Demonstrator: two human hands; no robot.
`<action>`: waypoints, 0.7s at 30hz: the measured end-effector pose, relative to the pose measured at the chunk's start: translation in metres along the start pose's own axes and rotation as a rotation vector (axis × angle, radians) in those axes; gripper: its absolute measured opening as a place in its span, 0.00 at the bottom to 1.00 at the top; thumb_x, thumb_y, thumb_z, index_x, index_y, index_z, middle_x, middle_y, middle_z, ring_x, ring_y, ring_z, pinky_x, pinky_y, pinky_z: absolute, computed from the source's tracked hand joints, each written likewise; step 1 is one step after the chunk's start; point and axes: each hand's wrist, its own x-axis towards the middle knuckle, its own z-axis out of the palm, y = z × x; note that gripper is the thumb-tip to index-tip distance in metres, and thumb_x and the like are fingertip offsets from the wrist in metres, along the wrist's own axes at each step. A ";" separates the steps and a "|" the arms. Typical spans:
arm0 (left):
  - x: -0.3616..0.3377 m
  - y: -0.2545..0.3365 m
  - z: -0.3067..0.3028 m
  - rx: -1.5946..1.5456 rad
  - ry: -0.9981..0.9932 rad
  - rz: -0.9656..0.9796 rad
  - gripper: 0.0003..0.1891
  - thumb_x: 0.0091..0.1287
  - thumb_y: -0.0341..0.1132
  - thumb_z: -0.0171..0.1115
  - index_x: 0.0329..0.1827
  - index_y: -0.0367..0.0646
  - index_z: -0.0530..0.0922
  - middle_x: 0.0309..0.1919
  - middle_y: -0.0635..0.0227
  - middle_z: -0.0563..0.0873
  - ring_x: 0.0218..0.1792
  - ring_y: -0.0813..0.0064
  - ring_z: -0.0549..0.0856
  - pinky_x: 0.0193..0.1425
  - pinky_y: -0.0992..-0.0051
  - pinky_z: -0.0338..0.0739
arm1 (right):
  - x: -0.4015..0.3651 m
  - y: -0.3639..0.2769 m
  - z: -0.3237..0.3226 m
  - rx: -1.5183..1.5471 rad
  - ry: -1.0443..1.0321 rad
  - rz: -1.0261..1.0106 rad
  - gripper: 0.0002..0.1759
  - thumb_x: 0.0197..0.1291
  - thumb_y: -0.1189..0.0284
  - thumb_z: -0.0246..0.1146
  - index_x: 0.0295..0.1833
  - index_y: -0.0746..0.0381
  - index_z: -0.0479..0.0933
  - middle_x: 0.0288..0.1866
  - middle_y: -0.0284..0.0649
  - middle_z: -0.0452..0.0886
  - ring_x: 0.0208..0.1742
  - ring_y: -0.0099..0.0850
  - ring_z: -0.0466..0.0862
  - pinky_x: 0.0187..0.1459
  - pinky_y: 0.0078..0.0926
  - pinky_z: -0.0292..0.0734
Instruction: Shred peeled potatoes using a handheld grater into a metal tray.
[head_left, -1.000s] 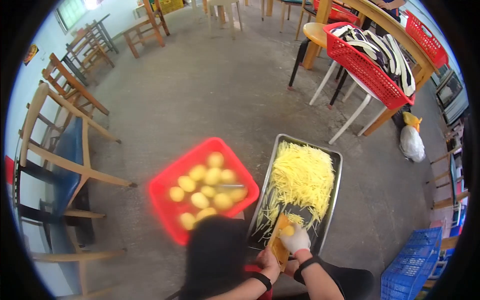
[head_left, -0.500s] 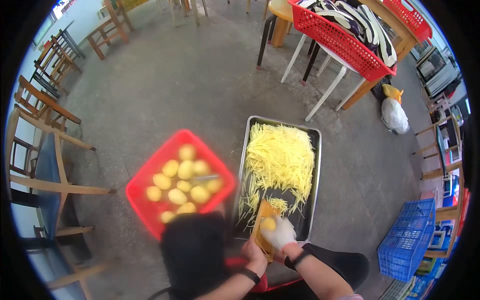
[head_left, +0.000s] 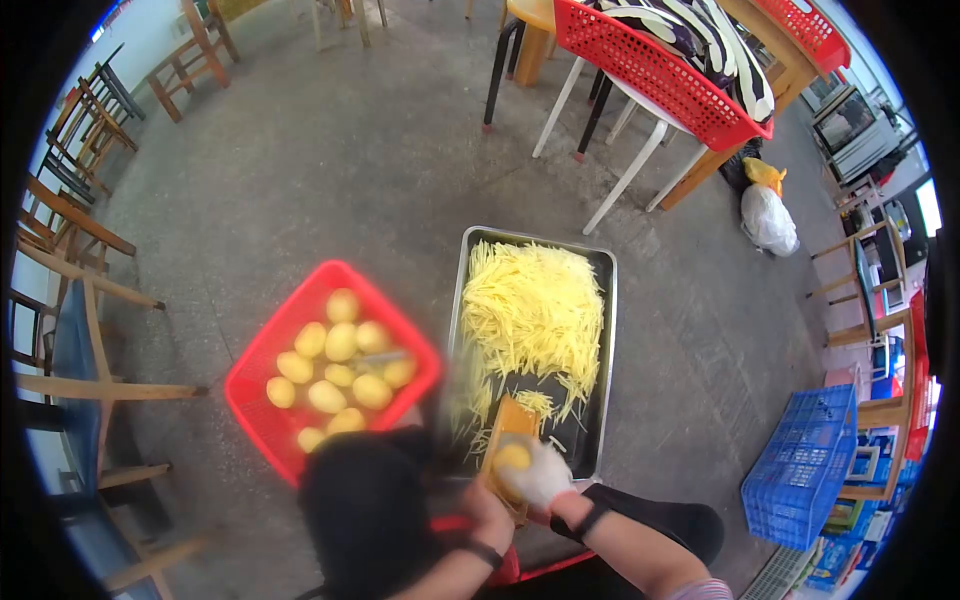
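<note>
My left hand (head_left: 487, 517), bare, is wrapped round the lower end of a wooden grater (head_left: 513, 416), which slants over the near end of a metal tray. In a white glove, my right hand (head_left: 545, 475) presses a peeled potato (head_left: 513, 457) against the grater's face. The tray (head_left: 611, 330) carries a large heap of pale yellow potato shreds (head_left: 535, 305), with a smaller pile just beyond the grater's tip. To the left, a red basket (head_left: 262, 400) contains several peeled potatoes (head_left: 327, 396) and a blurred metallic tool (head_left: 382, 357).
A red basket of striped, partly peeled eggplants (head_left: 690, 40) rests on a white-legged stool at the upper right. Near it lie tied bags (head_left: 768, 220). A blue crate (head_left: 802, 465) stands at right; wooden chairs (head_left: 100, 387) line the left side.
My right hand has slid the potato slightly down the grater, towards my body. The whole view has shifted, so tray, baskets and furniture appear farther left.
</note>
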 end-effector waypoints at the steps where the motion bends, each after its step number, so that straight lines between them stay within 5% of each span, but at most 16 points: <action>1: 0.004 -0.008 -0.001 -0.072 0.042 -0.032 0.09 0.57 0.32 0.62 0.33 0.32 0.80 0.32 0.61 0.83 0.31 0.66 0.83 0.38 0.66 0.79 | 0.028 0.004 0.001 0.020 0.074 0.082 0.35 0.47 0.50 0.63 0.60 0.56 0.73 0.49 0.60 0.80 0.52 0.48 0.81 0.55 0.40 0.75; 7: -0.002 0.008 0.017 -0.003 0.054 -0.015 0.09 0.54 0.31 0.61 0.31 0.32 0.80 0.31 0.59 0.83 0.31 0.64 0.83 0.37 0.65 0.80 | 0.109 0.036 -0.004 0.040 0.177 0.196 0.33 0.47 0.56 0.62 0.60 0.59 0.74 0.50 0.58 0.80 0.52 0.49 0.81 0.54 0.39 0.76; 14: 0.005 -0.001 0.023 -0.128 0.020 -0.050 0.09 0.53 0.31 0.60 0.30 0.32 0.79 0.31 0.60 0.82 0.30 0.66 0.82 0.35 0.65 0.79 | -0.016 -0.017 -0.023 0.006 0.034 0.009 0.34 0.47 0.50 0.62 0.61 0.51 0.74 0.46 0.57 0.82 0.49 0.48 0.83 0.54 0.40 0.76; 21: 0.053 -0.050 0.010 0.007 0.052 0.077 0.09 0.53 0.31 0.58 0.30 0.32 0.78 0.31 0.61 0.81 0.29 0.67 0.82 0.34 0.67 0.78 | 0.118 0.035 -0.017 0.070 0.192 0.172 0.36 0.46 0.55 0.63 0.61 0.61 0.73 0.50 0.56 0.81 0.53 0.47 0.81 0.55 0.37 0.76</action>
